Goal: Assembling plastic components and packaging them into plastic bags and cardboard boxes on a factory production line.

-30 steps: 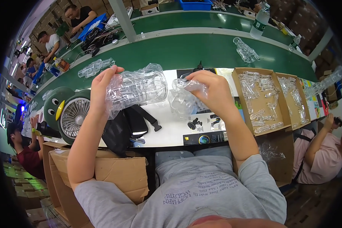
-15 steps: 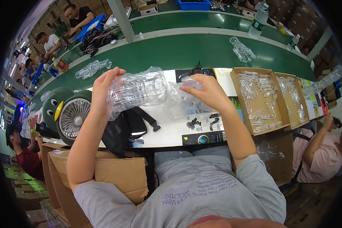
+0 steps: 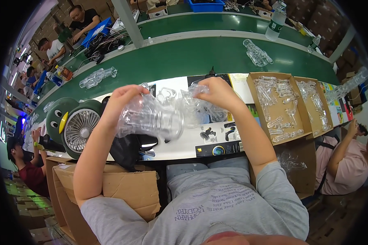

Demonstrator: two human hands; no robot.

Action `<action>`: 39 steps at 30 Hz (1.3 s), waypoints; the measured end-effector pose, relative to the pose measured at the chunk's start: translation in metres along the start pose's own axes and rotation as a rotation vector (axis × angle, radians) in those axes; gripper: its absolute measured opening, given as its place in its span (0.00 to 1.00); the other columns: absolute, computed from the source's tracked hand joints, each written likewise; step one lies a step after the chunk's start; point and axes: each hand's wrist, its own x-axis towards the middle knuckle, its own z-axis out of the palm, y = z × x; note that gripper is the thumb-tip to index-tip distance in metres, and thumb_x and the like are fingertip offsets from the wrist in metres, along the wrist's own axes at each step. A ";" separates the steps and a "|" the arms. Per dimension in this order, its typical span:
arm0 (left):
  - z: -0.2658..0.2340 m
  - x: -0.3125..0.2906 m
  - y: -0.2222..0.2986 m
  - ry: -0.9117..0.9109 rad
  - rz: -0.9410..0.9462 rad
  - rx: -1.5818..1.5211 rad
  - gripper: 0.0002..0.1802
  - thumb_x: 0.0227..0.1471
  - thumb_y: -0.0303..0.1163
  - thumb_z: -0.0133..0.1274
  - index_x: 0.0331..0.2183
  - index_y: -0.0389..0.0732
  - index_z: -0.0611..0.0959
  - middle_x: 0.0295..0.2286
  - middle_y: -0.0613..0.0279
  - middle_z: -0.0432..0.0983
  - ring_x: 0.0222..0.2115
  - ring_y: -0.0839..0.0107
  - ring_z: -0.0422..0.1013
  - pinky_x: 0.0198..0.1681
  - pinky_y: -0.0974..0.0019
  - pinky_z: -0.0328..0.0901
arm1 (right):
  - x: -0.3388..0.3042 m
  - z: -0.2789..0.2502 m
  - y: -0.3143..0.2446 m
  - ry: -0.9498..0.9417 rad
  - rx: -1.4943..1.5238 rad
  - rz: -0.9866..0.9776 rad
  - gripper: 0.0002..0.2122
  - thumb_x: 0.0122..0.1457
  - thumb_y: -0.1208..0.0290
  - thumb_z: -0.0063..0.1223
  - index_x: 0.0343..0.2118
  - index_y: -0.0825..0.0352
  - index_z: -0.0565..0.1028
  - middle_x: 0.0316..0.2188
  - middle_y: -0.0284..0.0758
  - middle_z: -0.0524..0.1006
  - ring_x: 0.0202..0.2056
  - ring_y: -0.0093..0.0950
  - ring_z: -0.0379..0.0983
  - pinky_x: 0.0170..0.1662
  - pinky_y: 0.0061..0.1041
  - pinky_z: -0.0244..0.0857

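Closed at the fingertips, my left hand (image 3: 124, 100) grips the upper edge of a clear plastic bag (image 3: 137, 116). Clear moulded plastic pieces (image 3: 167, 122) show through the film, blurred by motion and hanging tilted below the hand. To the right, my right hand (image 3: 216, 92) pinches crumpled clear film, with more transparent plastic hanging under its fingers. Whether both hands hold one bag, I cannot tell. Both hands are raised over the white work surface (image 3: 171, 151), with a black pouch (image 3: 129, 151) partly hidden below the left one.
A green character-shaped fan (image 3: 55, 122) stands at left. Two cardboard trays (image 3: 288, 116) of clear plastic parts lie at right. Clear plastic pieces (image 3: 257, 53) and a water bottle (image 3: 276, 22) stand on the green bench (image 3: 184, 53). An open carton (image 3: 126, 188) is by my left arm; co-workers sit around.
My left hand has moved right and turned, swinging the bagged plastic downward into a tilt. My right hand has shifted slightly up and left, still pinching film.
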 end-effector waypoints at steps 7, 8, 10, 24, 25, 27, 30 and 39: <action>0.023 -0.009 -0.001 -0.382 -0.139 0.305 0.10 0.49 0.30 0.48 0.34 0.39 0.80 0.17 0.75 0.65 0.19 0.87 0.59 0.25 0.80 0.55 | -0.016 0.007 -0.014 0.383 -0.092 -0.235 0.07 0.44 0.68 0.56 0.28 0.61 0.76 0.27 0.35 0.74 0.30 0.35 0.71 0.33 0.32 0.65; 0.024 -0.009 -0.001 -0.382 -0.139 0.305 0.10 0.49 0.30 0.48 0.34 0.39 0.80 0.17 0.75 0.65 0.19 0.87 0.59 0.25 0.80 0.55 | -0.015 0.008 -0.010 0.355 -0.154 -0.214 0.08 0.44 0.69 0.56 0.29 0.61 0.76 0.27 0.35 0.74 0.29 0.35 0.71 0.32 0.30 0.65; 0.024 -0.006 -0.003 -0.373 -0.118 0.305 0.10 0.50 0.30 0.48 0.35 0.40 0.80 0.17 0.76 0.65 0.19 0.87 0.59 0.24 0.79 0.55 | -0.013 0.007 -0.009 0.330 -0.215 -0.196 0.08 0.44 0.69 0.56 0.30 0.61 0.76 0.27 0.35 0.74 0.29 0.36 0.71 0.32 0.29 0.65; 0.010 0.002 -0.005 -0.110 -0.066 0.217 0.09 0.50 0.31 0.48 0.33 0.41 0.80 0.21 0.73 0.67 0.22 0.86 0.61 0.28 0.80 0.56 | -0.022 -0.028 0.003 0.545 1.198 -0.175 0.08 0.52 0.74 0.49 0.35 0.70 0.71 0.36 0.40 0.75 0.40 0.27 0.71 0.42 0.21 0.65; 0.010 0.001 -0.005 -0.105 -0.069 0.216 0.09 0.50 0.31 0.48 0.33 0.41 0.80 0.21 0.73 0.67 0.22 0.86 0.61 0.28 0.80 0.56 | -0.023 -0.034 0.002 0.526 1.278 -0.302 0.08 0.53 0.74 0.48 0.35 0.70 0.70 0.37 0.43 0.74 0.41 0.30 0.71 0.42 0.22 0.65; 0.012 0.002 -0.007 -0.114 -0.099 0.163 0.09 0.50 0.32 0.47 0.33 0.41 0.80 0.21 0.73 0.66 0.21 0.86 0.60 0.27 0.80 0.56 | -0.032 -0.043 -0.004 0.633 1.161 -0.277 0.09 0.52 0.71 0.48 0.34 0.70 0.68 0.33 0.43 0.73 0.34 0.28 0.71 0.35 0.18 0.65; 0.013 0.010 -0.026 -0.125 -0.007 0.253 0.08 0.50 0.31 0.47 0.32 0.40 0.79 0.19 0.73 0.65 0.18 0.86 0.58 0.23 0.81 0.54 | -0.055 -0.056 -0.016 0.589 1.348 -0.573 0.08 0.46 0.75 0.50 0.29 0.65 0.65 0.20 0.31 0.66 0.21 0.19 0.62 0.26 0.12 0.59; 0.019 0.015 -0.059 -0.256 -0.008 0.531 0.09 0.47 0.28 0.48 0.33 0.38 0.77 0.17 0.69 0.66 0.17 0.82 0.60 0.21 0.76 0.57 | -0.090 -0.012 -0.067 0.127 0.272 -0.500 0.16 0.44 0.69 0.58 0.39 0.62 0.74 0.28 0.32 0.73 0.21 0.24 0.67 0.23 0.23 0.59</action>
